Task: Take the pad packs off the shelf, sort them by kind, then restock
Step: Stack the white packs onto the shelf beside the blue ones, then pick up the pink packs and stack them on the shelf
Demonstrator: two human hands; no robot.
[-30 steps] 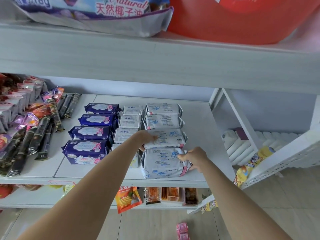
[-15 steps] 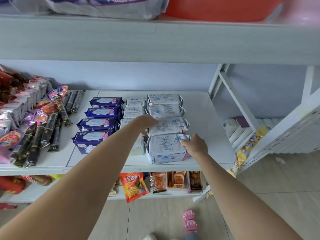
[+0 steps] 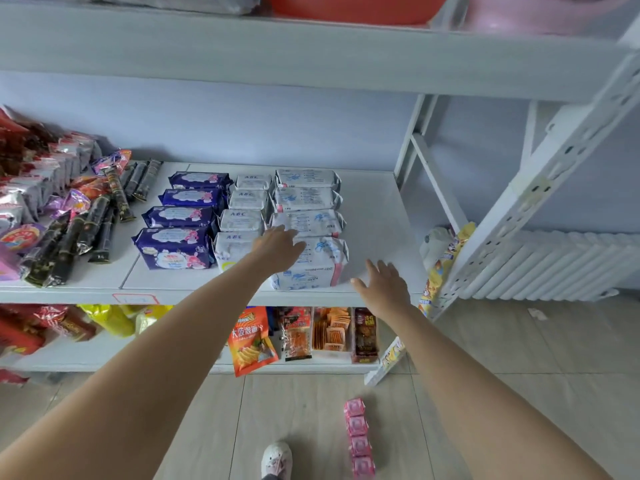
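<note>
White and flat, the middle shelf (image 3: 374, 209) is carrying three neat rows of pad packs, each row running from near to far. The left row is made of four dark blue packs (image 3: 173, 249) with pink and white pictures. The middle row is made of four small white packs with "ABC" on them (image 3: 239, 220). The right row is made of four bigger white packs with blue writing (image 3: 308, 199), and the nearest one (image 3: 318, 268) is sitting close to the front edge of the shelf.

The left hand (image 3: 277, 247) is lying flat over the left part of that nearest big white pack, with its fingers straight and apart, gripping nothing. It is also reaching over the edge of the nearest "ABC" pack. The right hand (image 3: 384, 285) is hovering just to the right of the same pack, near the shelf's front edge. Its fingers are spread wide and it is holding nothing. I cannot tell if it is touching the pack.

Snack bags and long dark sticks (image 3: 69, 244) are filling the left end of the shelf. An orange chip bag (image 3: 251, 337) and more snacks are sitting on the lower shelf. A strip of pink little boxes (image 3: 358, 438) is lying on the tiled floor, next to a white shoe (image 3: 275, 459). A white radiator (image 3: 547, 265) is standing far right.
</note>
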